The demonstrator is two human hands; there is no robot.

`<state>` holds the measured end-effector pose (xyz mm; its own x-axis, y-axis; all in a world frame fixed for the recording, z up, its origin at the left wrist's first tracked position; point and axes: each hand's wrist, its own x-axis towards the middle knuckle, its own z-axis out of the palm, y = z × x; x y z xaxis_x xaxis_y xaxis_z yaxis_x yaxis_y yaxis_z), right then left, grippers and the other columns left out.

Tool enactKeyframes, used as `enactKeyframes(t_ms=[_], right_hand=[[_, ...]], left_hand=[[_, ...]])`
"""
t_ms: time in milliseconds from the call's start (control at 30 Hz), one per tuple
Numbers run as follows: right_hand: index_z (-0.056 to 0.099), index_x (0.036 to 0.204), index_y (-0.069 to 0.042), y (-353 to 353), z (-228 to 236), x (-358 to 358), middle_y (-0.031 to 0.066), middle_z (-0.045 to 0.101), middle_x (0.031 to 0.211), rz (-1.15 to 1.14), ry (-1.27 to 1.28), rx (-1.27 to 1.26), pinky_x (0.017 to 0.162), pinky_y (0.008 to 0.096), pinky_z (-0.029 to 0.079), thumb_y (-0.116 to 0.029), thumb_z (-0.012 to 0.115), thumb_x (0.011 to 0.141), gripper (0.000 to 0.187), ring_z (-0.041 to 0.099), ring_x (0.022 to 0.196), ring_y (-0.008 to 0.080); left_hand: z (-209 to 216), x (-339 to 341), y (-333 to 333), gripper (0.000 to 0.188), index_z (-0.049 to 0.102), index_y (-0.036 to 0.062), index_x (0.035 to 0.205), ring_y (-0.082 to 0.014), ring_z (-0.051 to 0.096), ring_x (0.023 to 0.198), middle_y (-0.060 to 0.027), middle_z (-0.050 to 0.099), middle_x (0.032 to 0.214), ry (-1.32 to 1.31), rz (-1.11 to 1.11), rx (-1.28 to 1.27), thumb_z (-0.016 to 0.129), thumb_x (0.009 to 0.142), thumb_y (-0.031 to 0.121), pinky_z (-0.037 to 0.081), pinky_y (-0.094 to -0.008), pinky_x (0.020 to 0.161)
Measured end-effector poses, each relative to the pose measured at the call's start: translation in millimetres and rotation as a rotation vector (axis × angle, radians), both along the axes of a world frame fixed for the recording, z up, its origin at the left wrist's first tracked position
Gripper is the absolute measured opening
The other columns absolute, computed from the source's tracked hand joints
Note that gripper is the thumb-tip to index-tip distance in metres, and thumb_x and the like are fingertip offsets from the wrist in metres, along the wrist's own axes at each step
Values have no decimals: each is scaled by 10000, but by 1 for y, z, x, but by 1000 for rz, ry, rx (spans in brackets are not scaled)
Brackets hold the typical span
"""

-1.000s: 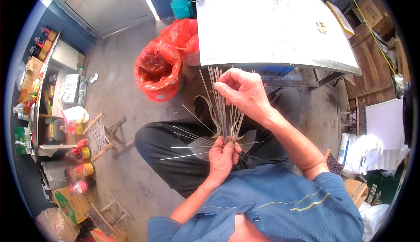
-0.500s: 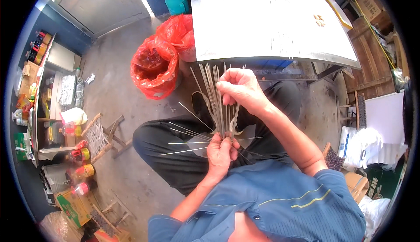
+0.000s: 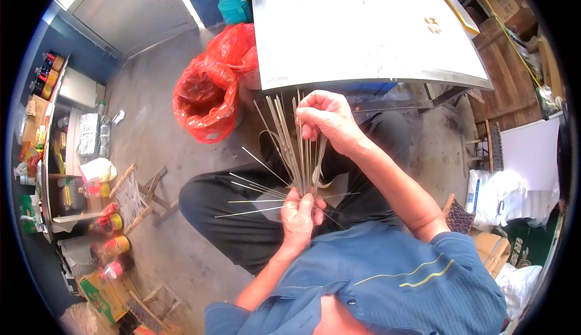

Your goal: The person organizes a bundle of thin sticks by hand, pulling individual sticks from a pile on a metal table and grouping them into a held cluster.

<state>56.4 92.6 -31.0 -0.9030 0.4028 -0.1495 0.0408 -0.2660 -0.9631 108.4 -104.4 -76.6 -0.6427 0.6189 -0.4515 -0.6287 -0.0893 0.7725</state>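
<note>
A fan of thin, flat strips (image 3: 291, 153), tan to grey and looking like bamboo or cane, stands upright above my lap. My left hand (image 3: 298, 214) pinches the strips together at their lower ends. Several thinner strips (image 3: 257, 185) spread out sideways from that point, mostly to the left over my thigh. Farther up, my right hand (image 3: 327, 120) has its thumb and forefinger closed on one strip near its top. A loose curled strip (image 3: 266, 138) bends out at the fan's left side. The exact crossing of the strips is hidden behind my left fingers.
Ahead stands a white-topped table (image 3: 339, 32) with thin strips and a few small tan pieces on it. Red plastic bags (image 3: 209, 102) line bins at its left, near a teal jug (image 3: 235, 5). Shelves with bottles (image 3: 112, 247) and a small woven stool (image 3: 130, 196) are on the left.
The strips in the fan have parted, with a gap opening between the left bunch and those at my right hand. My left hand keeps its hold. The whole view has shifted slightly.
</note>
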Motion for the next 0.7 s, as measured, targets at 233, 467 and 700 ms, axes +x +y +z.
enactKeyframes(t_ms=[233, 467, 700], right_hand=[[589, 883, -6, 18, -1, -6, 56, 628, 724, -79, 102, -84, 475, 202, 463, -89, 627, 858, 95, 595, 545, 90], [590, 928, -14, 51, 14, -14, 63, 630, 754, -194, 190, -210, 484, 206, 460, -70, 635, 857, 101, 586, 565, 86], [593, 970, 0, 67, 23, -16, 52, 605, 779, -228, 221, -245, 522, 203, 439, -56, 595, 879, 107, 539, 577, 70]], left_hand=[[-2, 0, -1, 138, 505, 58, 1024, -93, 466, 487, -74, 572, 735, 14, -24, 12, 448, 938, 149, 407, -232, 452], [0, 0, -2, 119, 507, 62, 1013, -98, 474, 484, -80, 583, 732, 9, -32, -13, 443, 925, 109, 412, -237, 444], [-10, 0, -6, 87, 522, 61, 993, -94, 487, 470, -80, 593, 736, -27, 15, 72, 475, 944, 115, 407, -215, 430]])
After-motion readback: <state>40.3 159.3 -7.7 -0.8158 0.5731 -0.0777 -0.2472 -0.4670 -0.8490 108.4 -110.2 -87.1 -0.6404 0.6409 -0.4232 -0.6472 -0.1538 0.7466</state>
